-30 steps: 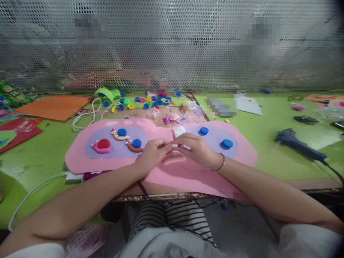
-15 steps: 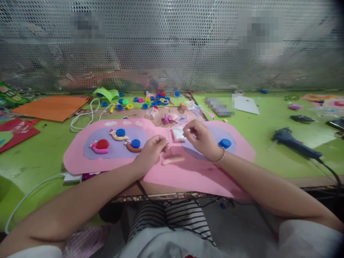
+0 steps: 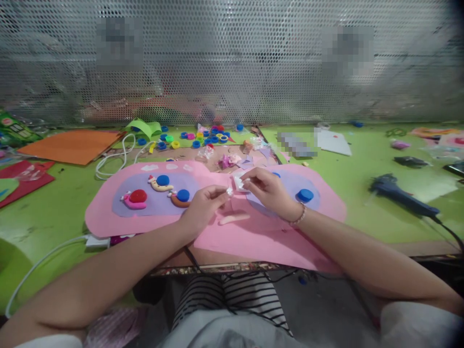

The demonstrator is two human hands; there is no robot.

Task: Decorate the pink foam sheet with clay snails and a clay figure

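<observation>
Black-and-white striped legwear nearest us, this side of the pink card, and here's the action: a pale clay strip lies on the card's middle, just below both hands. Over that middle, the left hand has its fingers pinching a small white piece! Beside it, the right hand reaches its bent fingers to the white packet on the card; whether they meet or pinch anything, I can't tell. On the card's left half sit three clay snails with cap shells: pink with red, brown with blue, pale with blue. Its right half carries blue caps, one partly hidden by the right hand. Right of the card, a glue gun rests on the green surface. Beyond the card, coloured bottle caps lie scattered, then metal mesh rises behind.
</observation>
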